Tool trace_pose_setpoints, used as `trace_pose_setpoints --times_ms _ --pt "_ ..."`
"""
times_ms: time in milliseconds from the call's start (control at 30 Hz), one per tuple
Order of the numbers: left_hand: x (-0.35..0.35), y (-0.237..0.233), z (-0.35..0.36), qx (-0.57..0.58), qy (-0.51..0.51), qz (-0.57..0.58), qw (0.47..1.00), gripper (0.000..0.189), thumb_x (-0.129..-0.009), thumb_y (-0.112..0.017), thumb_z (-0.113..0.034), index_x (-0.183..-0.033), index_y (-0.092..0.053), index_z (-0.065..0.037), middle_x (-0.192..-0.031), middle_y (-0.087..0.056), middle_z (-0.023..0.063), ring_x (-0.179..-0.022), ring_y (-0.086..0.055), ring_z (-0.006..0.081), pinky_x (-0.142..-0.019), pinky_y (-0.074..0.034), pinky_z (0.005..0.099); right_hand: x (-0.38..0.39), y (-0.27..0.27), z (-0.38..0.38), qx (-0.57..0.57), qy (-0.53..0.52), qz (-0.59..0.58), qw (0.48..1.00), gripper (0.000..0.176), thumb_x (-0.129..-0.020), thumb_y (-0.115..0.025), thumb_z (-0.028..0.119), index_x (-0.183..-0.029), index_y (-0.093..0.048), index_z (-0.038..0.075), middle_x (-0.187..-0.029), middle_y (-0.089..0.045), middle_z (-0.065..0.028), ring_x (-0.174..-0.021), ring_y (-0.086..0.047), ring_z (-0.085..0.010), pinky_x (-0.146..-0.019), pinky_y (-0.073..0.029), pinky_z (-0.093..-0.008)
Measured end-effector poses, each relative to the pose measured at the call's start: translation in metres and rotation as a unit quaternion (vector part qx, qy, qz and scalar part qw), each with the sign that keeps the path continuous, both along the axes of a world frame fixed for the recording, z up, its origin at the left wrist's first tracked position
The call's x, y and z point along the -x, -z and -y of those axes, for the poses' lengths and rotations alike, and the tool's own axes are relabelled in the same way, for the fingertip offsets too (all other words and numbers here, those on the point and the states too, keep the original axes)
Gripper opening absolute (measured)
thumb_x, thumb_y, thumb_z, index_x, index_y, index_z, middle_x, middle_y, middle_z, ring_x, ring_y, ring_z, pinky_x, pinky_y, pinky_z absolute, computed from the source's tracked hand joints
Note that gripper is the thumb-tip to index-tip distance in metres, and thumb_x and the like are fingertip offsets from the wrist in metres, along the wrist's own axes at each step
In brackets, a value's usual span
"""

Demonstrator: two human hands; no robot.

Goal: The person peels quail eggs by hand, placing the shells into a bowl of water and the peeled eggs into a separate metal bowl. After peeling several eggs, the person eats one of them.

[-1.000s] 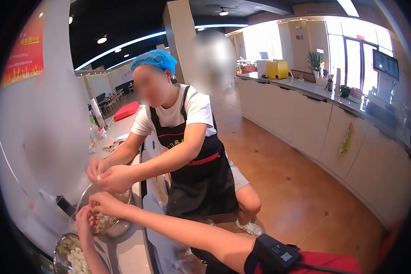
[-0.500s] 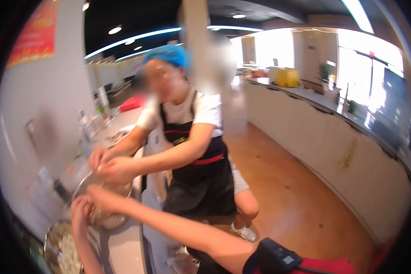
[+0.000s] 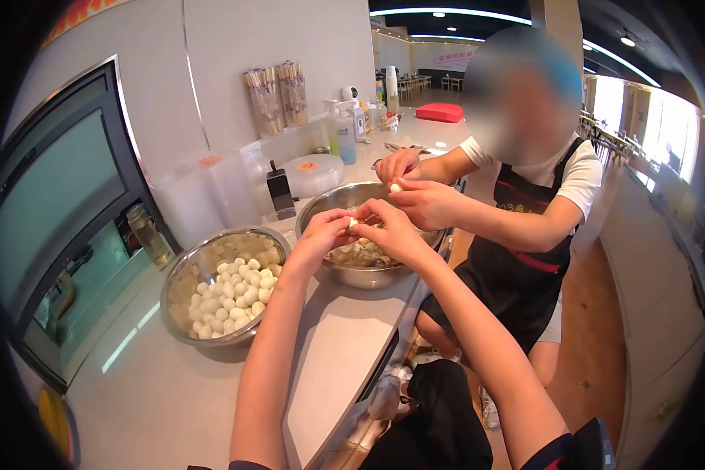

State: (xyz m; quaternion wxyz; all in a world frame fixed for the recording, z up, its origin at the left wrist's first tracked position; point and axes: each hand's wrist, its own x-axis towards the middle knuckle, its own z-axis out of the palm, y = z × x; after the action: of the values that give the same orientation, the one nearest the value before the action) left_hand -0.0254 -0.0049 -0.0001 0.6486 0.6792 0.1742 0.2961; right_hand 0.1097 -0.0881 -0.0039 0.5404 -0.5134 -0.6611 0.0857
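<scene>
My left hand (image 3: 326,237) and my right hand (image 3: 393,233) meet above a steel bowl (image 3: 368,277), fingertips closed around a small whitish quail egg (image 3: 353,224). Fingers partly cover the egg. Inside that bowl lie shell bits and eggs in what looks like liquid. To the left of my forearm, a second steel bowl (image 3: 182,309) holds a heap of peeled white quail eggs (image 3: 233,299). Across the first bowl, a co-worker's hands (image 3: 424,200) hold another peeled egg (image 3: 395,188).
The co-worker (image 3: 525,211), in a dark apron, stands close on the right at the counter edge. Behind the bowls are a black box-shaped holder (image 3: 280,190), a round clear container (image 3: 312,174) and pump bottles (image 3: 345,135). A glass bottle (image 3: 149,237) stands at the left.
The view has swung left and down, bringing the bowl of peeled eggs fully into sight. My hands stay together over the shell bowl; the co-worker's hands remain above it too.
</scene>
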Motion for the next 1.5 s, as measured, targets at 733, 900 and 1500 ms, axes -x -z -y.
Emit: trace_pose_setpoints --times_ms 733,900,1500 --pt "-0.003 -0.001 0.003 0.016 -0.01 0.019 1.0 0.021 -0.079 -0.051 -0.01 -0.097 -0.051 0.001 -0.091 -0.054 0.0076 -0.085 -0.055 0.0136 -0.077 -0.047 0.0255 -0.001 0.007 -0.004 -0.078 0.052 0.037 0.995 0.008 -0.076 -0.048 0.006 -0.078 -0.047 -0.002 -0.071 -0.053 -0.0181 -0.066 -0.053 -0.0325 -0.059 -0.041 -0.0363" --pt "-0.003 -0.001 0.005 0.004 -0.012 0.019 1.0 0.019 -0.079 -0.052 -0.01 -0.095 -0.052 0.001 -0.088 -0.054 0.0062 -0.083 -0.054 0.0118 -0.076 -0.047 0.0256 0.001 0.002 -0.001 -0.074 0.01 -0.013 0.997 0.01 -0.077 -0.048 0.007 -0.077 -0.049 -0.002 -0.069 -0.054 -0.018 -0.063 -0.053 -0.0297 -0.058 -0.041 -0.0347" --pt "-0.005 -0.001 0.005 0.02 -0.025 0.04 0.999 0.018 -0.078 -0.052 -0.014 -0.09 -0.054 -0.001 -0.079 -0.054 0.0029 -0.073 -0.054 0.0082 -0.068 -0.048 0.0218 0.001 0.002 -0.001 -0.05 0.024 0.049 0.997 0.015 -0.081 -0.048 0.012 -0.078 -0.047 -0.002 -0.068 -0.055 -0.0161 -0.064 -0.056 -0.0271 -0.057 -0.042 -0.0348"
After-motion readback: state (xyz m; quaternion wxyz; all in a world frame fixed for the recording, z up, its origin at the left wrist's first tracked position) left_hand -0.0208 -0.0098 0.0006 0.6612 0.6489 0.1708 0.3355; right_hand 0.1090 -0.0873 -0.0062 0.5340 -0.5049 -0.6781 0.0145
